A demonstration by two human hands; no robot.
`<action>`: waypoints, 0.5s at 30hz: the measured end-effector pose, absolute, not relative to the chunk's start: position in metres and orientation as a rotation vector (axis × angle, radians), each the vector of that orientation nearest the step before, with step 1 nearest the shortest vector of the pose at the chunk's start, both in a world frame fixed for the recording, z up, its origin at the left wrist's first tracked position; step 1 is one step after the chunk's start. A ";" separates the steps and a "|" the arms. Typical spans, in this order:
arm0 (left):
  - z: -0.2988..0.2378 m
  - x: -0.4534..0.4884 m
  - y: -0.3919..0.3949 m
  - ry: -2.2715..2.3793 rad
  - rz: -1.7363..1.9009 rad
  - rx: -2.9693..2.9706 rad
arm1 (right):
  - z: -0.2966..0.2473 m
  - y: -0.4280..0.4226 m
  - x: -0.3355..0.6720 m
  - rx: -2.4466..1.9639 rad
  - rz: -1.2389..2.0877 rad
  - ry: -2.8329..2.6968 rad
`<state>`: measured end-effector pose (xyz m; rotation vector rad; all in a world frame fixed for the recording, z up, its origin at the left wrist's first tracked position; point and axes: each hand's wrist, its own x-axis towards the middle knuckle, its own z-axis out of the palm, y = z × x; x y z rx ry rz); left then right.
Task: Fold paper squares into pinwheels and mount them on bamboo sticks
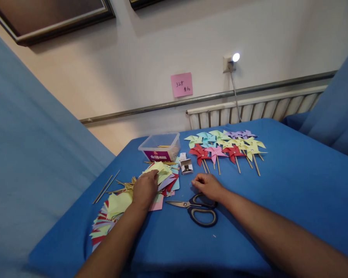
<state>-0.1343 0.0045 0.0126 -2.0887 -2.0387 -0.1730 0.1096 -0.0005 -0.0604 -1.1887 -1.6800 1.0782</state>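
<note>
My left hand (145,188) rests on a loose pile of coloured paper squares (166,175), its fingers curled over a pale yellow sheet. My right hand (208,185) lies on the blue tablecloth (292,185) with its fingers curled under, just above a pair of dark-handled scissors (197,209). What its fingers hold, if anything, is hidden. A small white box (186,166) stands between the two hands, a little farther back.
Several finished paper pinwheels (226,146) on sticks lie at the back right. A clear plastic tub (160,146) sits at the back. Thin wooden sticks (107,186) and a fan of folded papers (107,220) lie at the left. Blue drapes flank the table; a radiator (258,110) runs behind.
</note>
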 end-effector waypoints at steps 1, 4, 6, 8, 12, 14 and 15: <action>0.013 -0.135 0.004 -2.068 -0.150 -2.095 | -0.061 -0.001 0.110 -1.190 1.077 -1.683; 0.016 -0.136 0.003 -2.162 -0.078 -2.070 | -0.061 -0.001 0.110 -1.188 1.076 -1.694; 0.019 -0.136 0.002 -2.198 -0.086 -2.040 | -0.061 -0.002 0.110 -1.185 1.068 -1.707; 0.023 -0.134 0.002 -2.222 -0.116 -2.013 | -0.061 -0.002 0.110 -1.190 1.058 -1.717; 0.026 -0.132 0.004 -2.270 -0.158 -1.952 | -0.061 -0.002 0.110 -1.200 1.053 -1.729; 0.026 -0.132 0.006 -2.299 -0.174 -1.960 | -0.061 -0.001 0.110 -1.205 1.045 -1.743; 0.026 -0.132 0.007 -2.319 -0.188 -1.974 | -0.062 -0.001 0.110 -1.207 1.044 -1.749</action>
